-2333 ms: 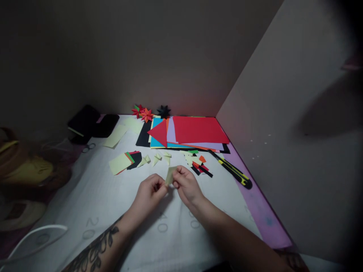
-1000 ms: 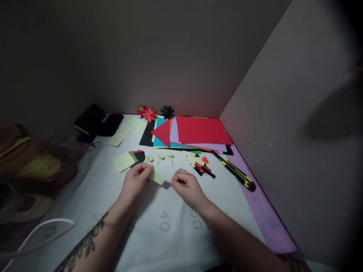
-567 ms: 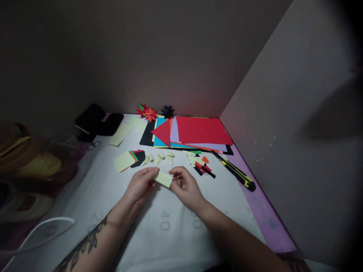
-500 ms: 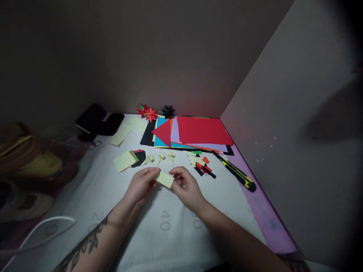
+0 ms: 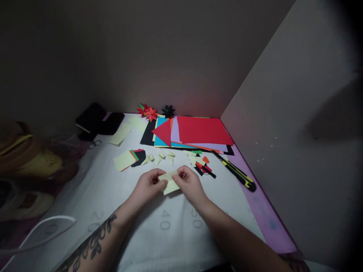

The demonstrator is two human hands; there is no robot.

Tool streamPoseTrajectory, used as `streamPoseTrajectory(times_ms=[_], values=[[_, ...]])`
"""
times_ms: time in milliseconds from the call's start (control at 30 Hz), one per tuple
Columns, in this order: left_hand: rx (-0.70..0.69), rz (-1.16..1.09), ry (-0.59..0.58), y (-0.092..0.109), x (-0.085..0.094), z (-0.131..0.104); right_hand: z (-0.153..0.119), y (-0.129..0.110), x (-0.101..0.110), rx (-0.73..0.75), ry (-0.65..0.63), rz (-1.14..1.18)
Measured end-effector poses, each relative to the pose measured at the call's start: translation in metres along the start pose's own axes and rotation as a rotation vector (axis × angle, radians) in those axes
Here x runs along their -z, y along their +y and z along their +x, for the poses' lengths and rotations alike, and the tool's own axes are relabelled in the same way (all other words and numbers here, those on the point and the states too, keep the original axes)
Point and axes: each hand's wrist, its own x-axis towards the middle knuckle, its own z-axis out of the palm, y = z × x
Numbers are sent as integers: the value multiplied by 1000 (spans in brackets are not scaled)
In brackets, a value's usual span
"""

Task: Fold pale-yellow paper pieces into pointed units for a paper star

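Note:
Between my hands is a small pale yellow paper (image 5: pixel 171 186), raised above the white mat. My left hand (image 5: pixel 151 184) pinches its left side between thumb and fingers. The right side is pinched by my right hand (image 5: pixel 189 183), thumb on top. Just beyond lie three small folded pale yellow pieces (image 5: pixel 160 158) in a row. To their left is a fanned stack of small coloured squares (image 5: pixel 124 161), pale yellow uppermost. Small paper scraps (image 5: pixel 202 163) in several colours lie beyond my right hand.
Large coloured sheets (image 5: pixel 204 130) lie at the back, with folded paper stars (image 5: pixel 151 114) behind them. A black and yellow cutter (image 5: pixel 238 174) rests at the right near the wall. Scissors (image 5: pixel 95 144) and a black case (image 5: pixel 112 124) are at the back left.
The pale yellow paper has turned and shows a larger face, open from its narrow strip shape. My left hand has shifted right, with its thumb now on the paper's front.

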Motion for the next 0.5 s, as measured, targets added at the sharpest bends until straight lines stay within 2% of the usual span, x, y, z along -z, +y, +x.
streamPoseTrajectory(times_ms=[100,133,200,267,333,400,500], values=[[-3,34,79,-4,1,3,-4,-7,4,202,111,-190],[2,18,99,-5,1,4,-6,-10,5,324,81,-302],[16,-27,103,-7,2,7,-7,-13,6,576,-89,-535],[24,-59,94,-11,2,9,-4,-13,6,748,-203,-744],[28,-50,96,-15,2,11,1,-8,6,838,-209,-868],[26,15,93,-19,3,11,8,-2,7,899,-215,-878],[-90,280,104,-21,7,6,17,5,12,956,-265,-843]])
